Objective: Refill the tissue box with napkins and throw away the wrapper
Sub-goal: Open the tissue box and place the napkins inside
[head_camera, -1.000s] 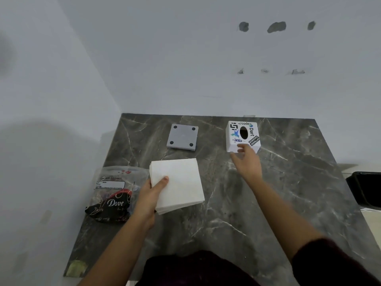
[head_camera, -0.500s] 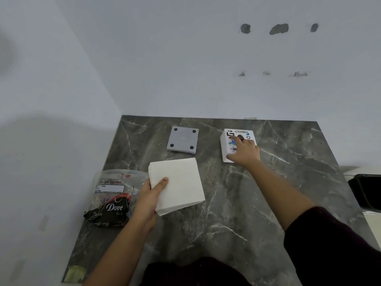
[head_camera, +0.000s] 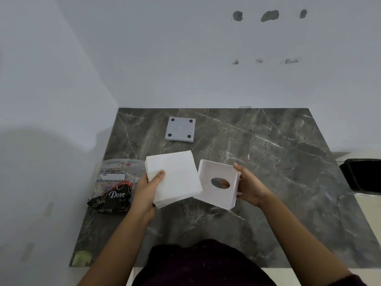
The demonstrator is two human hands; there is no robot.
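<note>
My left hand (head_camera: 147, 186) grips a square stack of white napkins (head_camera: 175, 176) by its left edge, thumb on top. My right hand (head_camera: 248, 186) holds the white tissue box (head_camera: 218, 190) by its right side, just above the table. The box is turned over so its open underside faces me, and I see the oval slot (head_camera: 220, 183) through its inside. Napkins and box sit side by side, the stack's right edge overlapping the box's left rim. The crumpled plastic wrapper (head_camera: 115, 186), black and clear with "Dove" print, lies on the table left of my left hand.
A grey square base plate (head_camera: 180, 130) with four black feet lies at the back of the dark marble table (head_camera: 278, 162). A black bin (head_camera: 365, 176) stands beyond the table's right edge. White walls close off the left and the back.
My right hand picked the tissue box up from the back of the table, brought it toward me and flipped it open side up beside the napkins. The left hand kept its hold.
</note>
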